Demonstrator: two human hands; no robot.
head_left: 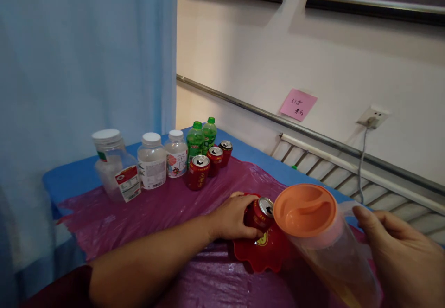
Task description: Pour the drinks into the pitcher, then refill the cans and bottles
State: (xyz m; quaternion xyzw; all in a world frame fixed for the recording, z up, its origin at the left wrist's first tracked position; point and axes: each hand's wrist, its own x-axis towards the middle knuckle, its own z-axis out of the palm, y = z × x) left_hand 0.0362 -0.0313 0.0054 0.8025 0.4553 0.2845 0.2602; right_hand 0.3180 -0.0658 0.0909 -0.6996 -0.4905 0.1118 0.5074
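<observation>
My left hand [233, 217] is wrapped round a red drink can [257, 216], its opened top tilted to the right. Beneath the can lies a red mat [264, 254] with a scalloped edge and a yellow mark. My right hand [406, 247] grips the handle of a clear plastic pitcher [333, 257] with an orange lid [306, 210]. The pitcher leans left, its lid right beside the can's top; whether they touch I cannot tell. Some liquid seems to show low in the pitcher.
Red cans [199, 172], green bottles [195, 141], white-capped jars [152, 159] and a large clear jar [113, 164] stand on the table's left. Purple plastic sheeting [167, 220] covers a blue cloth [66, 176]. Behind are a radiator [320, 164], a plugged cable [363, 159] and a blue curtain [86, 57].
</observation>
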